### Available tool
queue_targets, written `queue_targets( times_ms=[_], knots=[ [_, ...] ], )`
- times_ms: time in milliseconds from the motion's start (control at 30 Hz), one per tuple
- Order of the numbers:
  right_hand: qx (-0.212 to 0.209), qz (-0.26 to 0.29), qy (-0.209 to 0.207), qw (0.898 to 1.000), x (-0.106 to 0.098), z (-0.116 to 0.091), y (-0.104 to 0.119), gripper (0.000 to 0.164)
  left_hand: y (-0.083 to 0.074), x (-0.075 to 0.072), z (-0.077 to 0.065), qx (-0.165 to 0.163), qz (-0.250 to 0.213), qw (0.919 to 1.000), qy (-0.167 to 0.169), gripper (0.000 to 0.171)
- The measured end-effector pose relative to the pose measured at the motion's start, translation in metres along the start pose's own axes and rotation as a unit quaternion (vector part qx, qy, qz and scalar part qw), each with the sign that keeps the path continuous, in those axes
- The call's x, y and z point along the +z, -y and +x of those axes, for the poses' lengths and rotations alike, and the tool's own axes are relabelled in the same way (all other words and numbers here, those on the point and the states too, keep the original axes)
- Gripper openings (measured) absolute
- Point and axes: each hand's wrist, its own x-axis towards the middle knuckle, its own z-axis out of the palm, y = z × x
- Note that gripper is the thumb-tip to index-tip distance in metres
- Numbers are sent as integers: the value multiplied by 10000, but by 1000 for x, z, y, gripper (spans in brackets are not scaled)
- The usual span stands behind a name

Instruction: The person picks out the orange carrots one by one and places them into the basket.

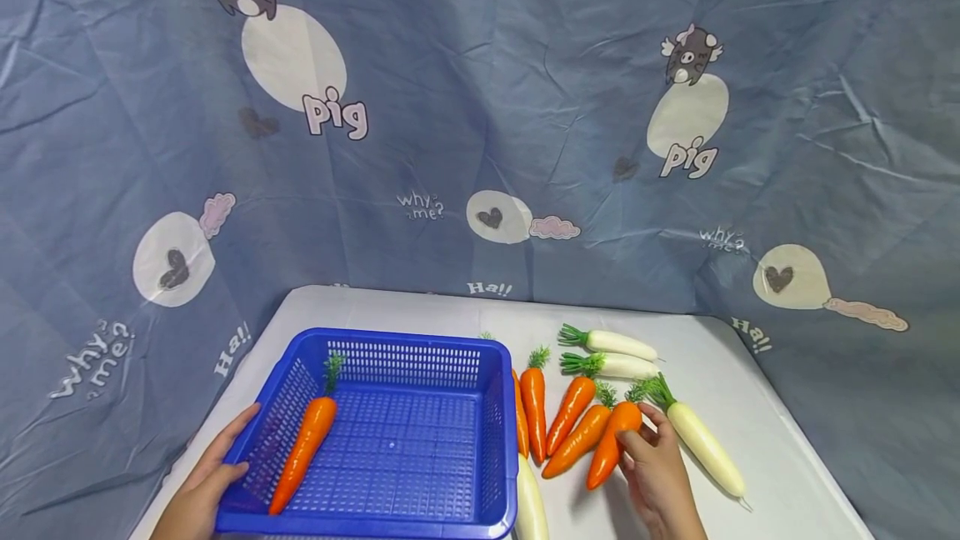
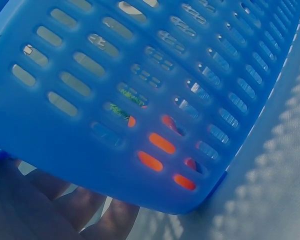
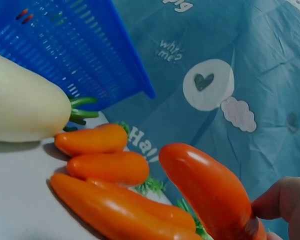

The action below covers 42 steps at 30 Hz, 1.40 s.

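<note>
White table (image 1: 573, 511) is supporting blue basket (image 1: 360, 527). Left hand (image 1: 202, 482) is gripping basket's left rim. Right hand (image 1: 658, 473), near a white radish (image 1: 705, 448), is pinching held carrot (image 1: 609, 450) near leafy end, right of loose carrots (image 1: 534, 411). Another carrot (image 1: 303, 452) is lying inside basket.

Can read "pig" (image 1: 335, 113) in pale outlined letters on the blue-grey cloth (image 1: 525, 65), at upper left, and again at upper right. Can make out "why me?" (image 1: 420, 206) three times on the same cloth: near the middle, at right, and slanting at lower left. Can find "Ha!!" (image 1: 490, 288) just above the worktop (image 1: 787, 482), and again, tilted, at left and right. From the right wrist, can pick out all three wordings on the cloth.
</note>
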Motion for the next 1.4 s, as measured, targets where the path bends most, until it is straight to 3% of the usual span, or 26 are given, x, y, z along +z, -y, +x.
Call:
queue_targets(
  times_ms=[433,600,933,1167,1400],
  knots=[
    [-183,-1,372,9991,15,-9,1,73,2,-2,-1,259,-271,9988,320,70],
    [-174,-14,512,9985,21,-10,4,73,-1,0,-1,73,-317,9994,147,70],
    [-254,162,694,9971,35,-15,10,72,-1,5,-1,317,90,9995,-40,69],
    [-309,157,820,9960,46,-18,13,71,-9,10,-2,-39,221,9995,-234,72],
    [-286,202,985,9945,59,-22,15,71,-10,10,-3,-25,263,9993,-269,72]
  ],
)
